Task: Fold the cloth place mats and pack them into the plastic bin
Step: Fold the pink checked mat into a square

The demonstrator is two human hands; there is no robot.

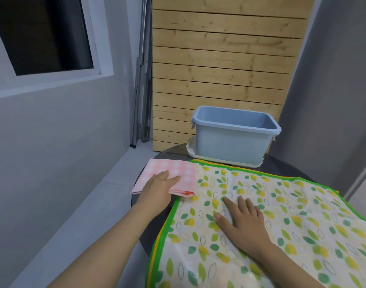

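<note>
Two mats are lying in front of you on the dark round surface (286, 163). Your left hand (159, 189) is resting flat on the folded pink mat (178, 170), fingers straight and close together, palm down on its near half; nothing is being gripped. That pink mat is sitting at the surface's left edge, its right side touching or just overlapping the far-left corner of the leaf mat (292, 204). Something small and red-orange is peeking out at the pink mat's near fold, too small to tell what it is.

Your right hand (243, 223) is pressing flat on the leaf mat, fingers spread and straight, thumb out to the left; this grip is also open and holding nothing. The leaf mat is lying spread, green-edged, with a yellow-edged layer showing beneath it along the left and far borders, and it is hanging over the near edge of the surface.

The blue bin (232, 140) is standing upright beyond the mats, its inside showing bare as far as you can see into it. It is sitting on a white lid (225, 161), just beside the leaf mat's far edge. Wooden slats (223, 65) are rising behind it.
</note>
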